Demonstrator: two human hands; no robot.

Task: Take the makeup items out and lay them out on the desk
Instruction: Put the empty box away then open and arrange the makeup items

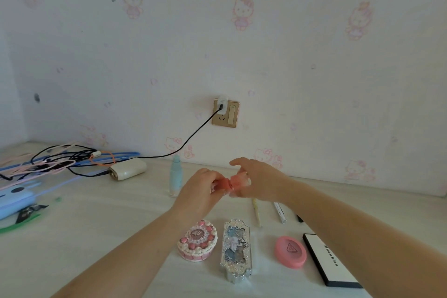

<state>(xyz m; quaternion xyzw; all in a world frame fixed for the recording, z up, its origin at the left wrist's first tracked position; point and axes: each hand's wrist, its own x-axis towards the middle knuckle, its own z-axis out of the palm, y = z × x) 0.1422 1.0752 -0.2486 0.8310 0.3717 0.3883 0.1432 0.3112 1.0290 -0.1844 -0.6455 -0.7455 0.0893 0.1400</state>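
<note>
- The left hand [202, 187] and the right hand [256, 182] meet above the middle of the tabletop [96, 237], toward its far edge, both holding one small pink makeup item [228, 182].
- Left grip: fingers curled round the item's left end, which looks like a pale pink cap or base.
- Right grip: thumb and fingers pinch the item's right end, with the index finger lifted and pointing left over it.
- The item is held in the air, clear of the tabletop; its exact kind cannot be told, since the hands cover much of it.
- Just left of the hands a pale blue-green bottle [175, 175] stands upright near the far edge.
- Toward the near edge, laid in a row from left to right: a round cake-shaped pink compact [197, 241], an ornate silver case [236, 250], a pink oval compact [290, 252] and a flat white palette with black edges [331, 260], partly under the right forearm.
- Behind that row lie a thin yellowish stick [257, 213], a white pen-like stick [280, 212] and a dark tip [299, 218] beside the right forearm.
- At the far left corner lies a tangle of cables [60, 161] beside a cream-coloured device [128, 169], with a black cord running to a wall socket [225, 113].
- At the left edge sits a light blue pouch [14, 202].
</note>
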